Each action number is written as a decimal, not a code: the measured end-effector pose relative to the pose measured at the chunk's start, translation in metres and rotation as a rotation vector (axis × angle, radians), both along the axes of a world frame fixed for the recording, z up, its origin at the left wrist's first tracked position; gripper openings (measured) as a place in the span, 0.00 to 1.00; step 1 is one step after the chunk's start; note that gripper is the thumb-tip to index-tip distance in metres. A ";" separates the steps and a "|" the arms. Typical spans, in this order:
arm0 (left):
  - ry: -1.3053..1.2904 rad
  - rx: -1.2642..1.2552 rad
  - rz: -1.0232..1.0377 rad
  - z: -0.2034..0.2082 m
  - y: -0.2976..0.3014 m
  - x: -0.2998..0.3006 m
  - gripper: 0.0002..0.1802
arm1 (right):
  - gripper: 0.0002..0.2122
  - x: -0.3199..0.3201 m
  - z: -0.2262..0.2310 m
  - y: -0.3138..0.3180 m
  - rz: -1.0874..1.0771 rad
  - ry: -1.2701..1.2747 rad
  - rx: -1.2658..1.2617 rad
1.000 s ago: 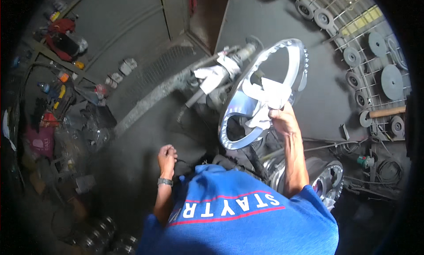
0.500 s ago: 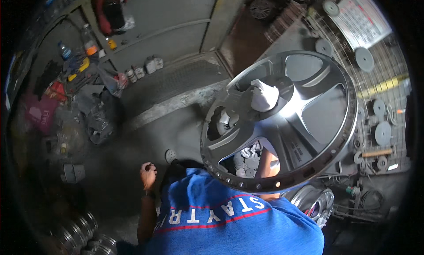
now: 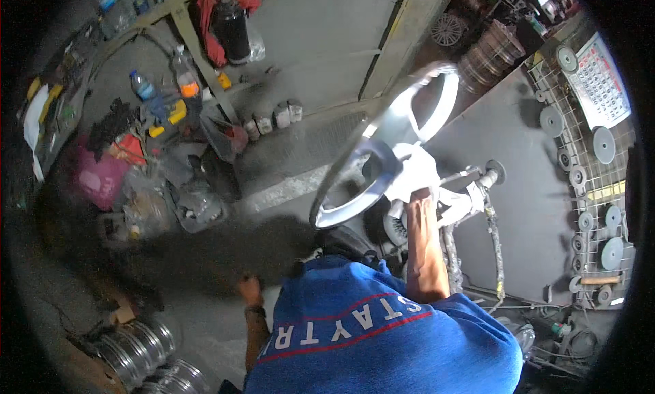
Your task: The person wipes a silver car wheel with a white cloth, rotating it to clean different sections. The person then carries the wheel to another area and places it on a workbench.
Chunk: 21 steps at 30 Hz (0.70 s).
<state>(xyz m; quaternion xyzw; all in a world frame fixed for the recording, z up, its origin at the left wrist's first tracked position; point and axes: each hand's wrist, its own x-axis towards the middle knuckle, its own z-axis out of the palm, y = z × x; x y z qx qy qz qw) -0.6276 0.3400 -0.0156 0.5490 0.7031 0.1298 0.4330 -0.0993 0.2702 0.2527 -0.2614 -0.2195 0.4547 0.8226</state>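
Observation:
A silver-grey alloy wheel hangs tilted in front of me, its spokes seen at a steep slant. My right hand, covered in white cloth or a white glove, is closed at the wheel's hub. Its fingers are mostly hidden by the white covering and the wheel. The bare right forearm reaches up from my blue shirt. Low at my left side, my left hand hangs with curled fingers, away from the wheel; it looks dim and slightly blurred. No object shows in it.
Right of the wheel stands a pipe frame wrapped with white material. Grey discs hang on a wire grid at the right. Stacked metal rims lie at the lower left. Bags and bottles crowd the far left.
The wheel has swung from nearly face-up to a steep tilt and moved away from me. My right hand has moved forward with it. The whole view has shifted, with surroundings appearing further right.

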 end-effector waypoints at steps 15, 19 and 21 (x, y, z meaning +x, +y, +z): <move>-0.018 -0.478 -0.031 0.050 0.161 0.205 0.16 | 0.16 0.200 -0.024 0.173 -0.047 -0.052 -0.408; -0.023 -0.447 -0.144 0.053 0.245 0.312 0.16 | 0.11 0.274 -0.040 0.205 -0.089 -0.010 -0.435; -0.030 -0.429 -0.194 0.063 0.277 0.361 0.16 | 0.14 0.312 -0.020 0.220 -0.142 0.101 -0.481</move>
